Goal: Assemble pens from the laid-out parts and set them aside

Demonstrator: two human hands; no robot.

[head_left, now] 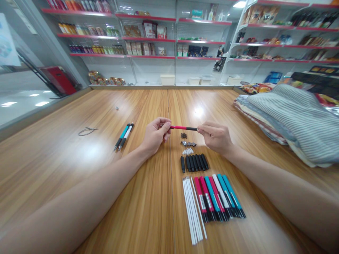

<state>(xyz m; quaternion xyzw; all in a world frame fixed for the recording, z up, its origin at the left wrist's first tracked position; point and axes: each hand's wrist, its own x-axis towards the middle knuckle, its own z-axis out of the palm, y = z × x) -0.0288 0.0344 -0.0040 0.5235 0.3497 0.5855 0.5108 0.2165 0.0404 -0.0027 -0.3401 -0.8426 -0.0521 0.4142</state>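
Beyond the row of black sleeves [197,163], the red pen [182,127] is held level above the table [148,204]. The left hand [157,135] grips its red end between thumb and fingers, and the right hand [215,137] pinches the tip of its black end; those fingertips hide whatever small part may be there, so I cannot tell. A slip of that narrow pinch could drop a piece among the dark springs [183,135], silver cones [188,144] and white bits [188,151], all just beyond the sleeves. A skewed push or twist might seat a part crookedly. A low wrist could brush the sleeves themselves and set them rolling, or knock the white refills [192,211] and coloured barrels [215,190] on their near side; the two pens [123,135] well to their left seem safe.
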